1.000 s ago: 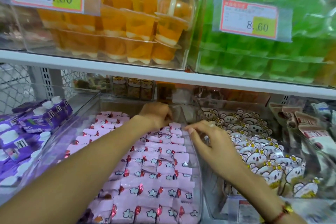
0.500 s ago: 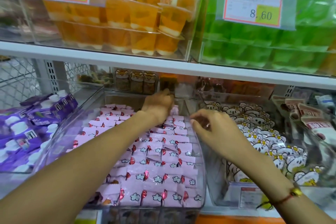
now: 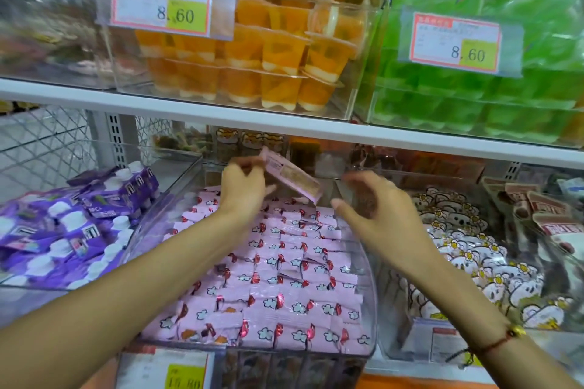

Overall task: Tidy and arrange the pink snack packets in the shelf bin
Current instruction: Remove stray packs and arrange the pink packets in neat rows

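Since a second ago the left hand (image 3: 243,188) has lifted one flat pink foil snack packet (image 3: 289,175) above the back of the clear plastic shelf bin (image 3: 368,278), fingers pinching it tilted. The remaining pink packets (image 3: 278,265) lie in rows inside that bin. The right hand (image 3: 376,208) hovers over the bin's right wall, fingers spread and empty.

From my feed, the left hand (image 3: 243,191) pinches one pink packet (image 3: 289,175) up over the back of the clear bin (image 3: 368,300), tilted, plain back side facing me. The right hand (image 3: 376,208) hangs just beside it, fingers spread, a bit blurry, holding nothing. The bin's packed with rows of pink packets (image 3: 284,278). Purple pouches (image 3: 72,227) sit left, white cartoon packs (image 3: 480,256) right.
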Demonstrator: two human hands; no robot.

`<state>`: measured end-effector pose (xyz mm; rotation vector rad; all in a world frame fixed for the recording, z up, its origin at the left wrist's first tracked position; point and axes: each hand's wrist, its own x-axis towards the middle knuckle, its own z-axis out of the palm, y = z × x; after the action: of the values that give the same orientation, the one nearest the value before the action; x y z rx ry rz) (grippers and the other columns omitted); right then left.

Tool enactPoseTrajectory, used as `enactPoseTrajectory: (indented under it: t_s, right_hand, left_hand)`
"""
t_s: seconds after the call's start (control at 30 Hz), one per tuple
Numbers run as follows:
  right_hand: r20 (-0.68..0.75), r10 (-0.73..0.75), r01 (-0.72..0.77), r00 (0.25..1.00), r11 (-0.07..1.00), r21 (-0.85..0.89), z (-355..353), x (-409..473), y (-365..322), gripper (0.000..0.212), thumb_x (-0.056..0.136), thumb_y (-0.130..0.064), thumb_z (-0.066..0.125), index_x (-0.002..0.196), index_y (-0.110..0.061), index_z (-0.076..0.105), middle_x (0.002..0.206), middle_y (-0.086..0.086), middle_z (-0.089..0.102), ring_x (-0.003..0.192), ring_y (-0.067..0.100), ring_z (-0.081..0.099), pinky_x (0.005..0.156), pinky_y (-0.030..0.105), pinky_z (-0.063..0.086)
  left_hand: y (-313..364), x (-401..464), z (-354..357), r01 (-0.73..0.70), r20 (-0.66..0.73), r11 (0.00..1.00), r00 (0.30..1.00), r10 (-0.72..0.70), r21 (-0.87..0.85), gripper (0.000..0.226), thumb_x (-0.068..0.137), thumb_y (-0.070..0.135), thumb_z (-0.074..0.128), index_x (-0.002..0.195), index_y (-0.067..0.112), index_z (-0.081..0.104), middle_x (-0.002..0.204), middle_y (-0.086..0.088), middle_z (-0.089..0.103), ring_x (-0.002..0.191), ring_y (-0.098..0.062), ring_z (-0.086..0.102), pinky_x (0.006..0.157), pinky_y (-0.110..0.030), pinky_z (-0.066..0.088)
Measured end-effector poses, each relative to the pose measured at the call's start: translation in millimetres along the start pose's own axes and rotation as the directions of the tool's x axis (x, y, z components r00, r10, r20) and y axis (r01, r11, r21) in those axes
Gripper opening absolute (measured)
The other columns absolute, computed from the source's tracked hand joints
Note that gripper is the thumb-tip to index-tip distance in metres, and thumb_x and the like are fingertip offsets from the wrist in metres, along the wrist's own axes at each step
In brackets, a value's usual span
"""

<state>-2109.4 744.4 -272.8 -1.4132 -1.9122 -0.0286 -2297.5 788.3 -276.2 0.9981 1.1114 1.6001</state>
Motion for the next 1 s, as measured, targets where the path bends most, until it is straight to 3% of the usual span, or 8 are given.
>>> enactPoseTrajectory:
  t_s: [0.1, 0.23, 0.3, 0.4, 0.53, 0.73, 0.9, 1.0]
  right_hand:
    - [0.077, -0.170, 0.164, 0.982, 0.983, 0.078, 6, -8, -17, 0.065, 0.079, -0.040, 0.072, 0.135, -0.030, 0.040, 0.125, -0.009, 0.050, 0.113, 0.007, 0.046, 0.089, 0.025, 0.042]
    - [-0.020, -0.286, 0.285, 0.958, 0.947, 0.150, 4, -10, -26, 0.049, 0.079, -0.015, 0.075, 0.123, -0.025, 0.057, 0.116, -0.010, 0.062, 0.103, 0.003, 0.057, 0.084, 0.021, 0.047]
    - [-0.033, -0.139, 0.142, 0.990, 0.930, 0.339, 1, -10, -26, 0.039, 0.078, -0.013, 0.075, 0.114, -0.021, 0.064, 0.103, -0.011, 0.069, 0.087, 0.001, 0.063, 0.072, 0.014, 0.049]
    - [0.172, 0.153, -0.230, 0.973, 0.658, 0.717, -6, -7, -23, 0.027, 0.078, -0.014, 0.074, 0.104, -0.011, 0.069, 0.084, 0.001, 0.074, 0.069, 0.013, 0.069, 0.057, 0.015, 0.050]
    - [0.333, 0.203, -0.390, 0.921, 0.493, 0.778, -7, -7, -14, 0.031, 0.065, -0.028, 0.077, 0.090, -0.010, 0.074, 0.079, 0.006, 0.074, 0.070, 0.017, 0.070, 0.059, 0.016, 0.053]
    - [0.336, 0.077, -0.325, 0.939, 0.523, 0.788, -9, -12, -9, 0.058, 0.061, -0.025, 0.080, 0.115, -0.016, 0.060, 0.104, 0.001, 0.072, 0.095, 0.017, 0.070, 0.079, 0.023, 0.055]
    - [0.187, 0.272, -0.314, 0.944, 0.567, 0.762, -7, -7, -5, 0.029, 0.082, -0.012, 0.069, 0.108, -0.004, 0.062, 0.094, 0.010, 0.073, 0.077, 0.014, 0.070, 0.069, 0.019, 0.056]
    - [0.036, 0.463, -0.354, 0.886, 0.622, 0.699, -1, 7, 11, 0.031, 0.083, -0.013, 0.070, 0.109, 0.001, 0.060, 0.102, 0.014, 0.069, 0.092, 0.024, 0.067, 0.087, 0.036, 0.055]
  left_hand:
    - [5, -23, -6, 0.171, 0.092, 0.974, 0.983, -0.159, -0.150, 0.022, 0.098, 0.021, 0.050, 0.105, 0.005, 0.063, 0.085, -0.005, 0.073, 0.066, -0.006, 0.071, 0.063, -0.018, 0.058]
    - [6, -39, -9, 0.274, 0.207, 0.941, 0.950, -0.233, -0.198, 0.023, 0.098, 0.019, 0.050, 0.111, 0.006, 0.063, 0.087, -0.006, 0.074, 0.069, -0.009, 0.072, 0.055, -0.020, 0.056]
    - [5, -39, -12, 0.204, 0.227, 0.974, 0.957, -0.178, -0.094, 0.024, 0.098, 0.030, 0.049, 0.115, 0.016, 0.058, 0.102, -0.004, 0.069, 0.075, -0.007, 0.072, 0.056, -0.021, 0.056]
    - [6, -36, -19, -0.081, 0.398, 0.981, 0.917, 0.003, 0.178, 0.043, 0.085, 0.059, 0.051, 0.119, 0.034, 0.046, 0.116, 0.013, 0.058, 0.091, 0.005, 0.066, 0.074, -0.022, 0.055]
    - [2, -33, -25, -0.359, 0.604, 0.870, 0.792, 0.092, 0.338, 0.052, 0.077, 0.050, 0.063, 0.126, 0.041, 0.047, 0.126, 0.022, 0.056, 0.114, 0.004, 0.055, 0.096, -0.024, 0.046]
    - [-3, -33, -20, -0.212, 0.493, 0.948, 0.867, 0.070, 0.238, 0.023, 0.086, 0.031, 0.063, 0.107, 0.022, 0.058, 0.110, 0.001, 0.066, 0.084, -0.001, 0.068, 0.075, -0.023, 0.058]
    - [-11, -32, -6, -0.236, 0.512, 0.916, 0.858, 0.039, 0.324, 0.042, 0.077, 0.047, 0.064, 0.112, 0.026, 0.052, 0.110, 0.014, 0.061, 0.087, 0.002, 0.065, 0.074, -0.013, 0.054]
    - [-20, -12, 6, -0.360, 0.512, 0.760, 0.858, 0.043, 0.540, 0.046, 0.089, 0.033, 0.063, 0.129, 0.023, 0.042, 0.116, 0.014, 0.054, 0.092, 0.001, 0.059, 0.077, -0.016, 0.050]
